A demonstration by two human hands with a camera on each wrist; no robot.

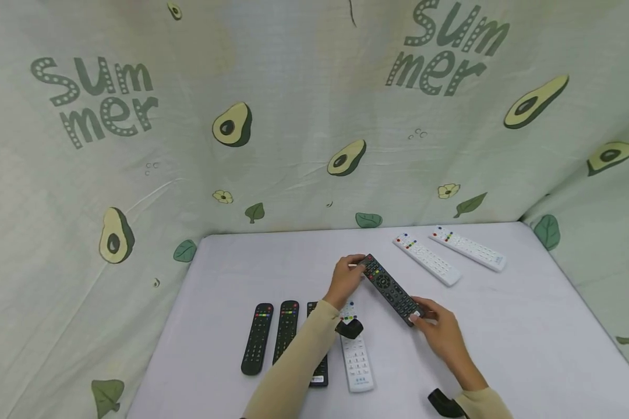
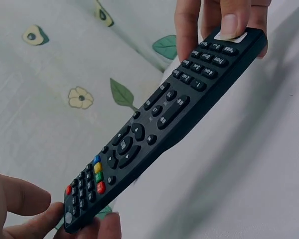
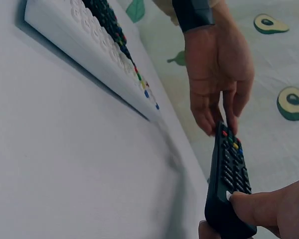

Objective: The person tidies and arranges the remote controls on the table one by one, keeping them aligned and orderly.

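A black remote control (image 1: 390, 288) with colored buttons is held up off the table at a slant, between both hands. My left hand (image 1: 344, 280) pinches its far end, the one with the red and colored buttons. At the near end, my right hand (image 1: 442, 333) grips it, thumb on top over a small white label (image 2: 230, 37) and fingers beneath. The left wrist view shows the button side of the remote (image 2: 134, 134) fully. In the right wrist view the remote (image 3: 231, 169) points from the right thumb toward the left fingers.
On the white table (image 1: 230, 267), left of the hands, lie black remotes (image 1: 257, 339), (image 1: 287, 326), (image 1: 320, 373) and a white remote (image 1: 357, 366), partly covered by the left sleeve (image 1: 299, 361). Two white remotes (image 1: 427, 259), (image 1: 469, 248) lie back right. A printed cloth (image 1: 293, 87) hangs behind.
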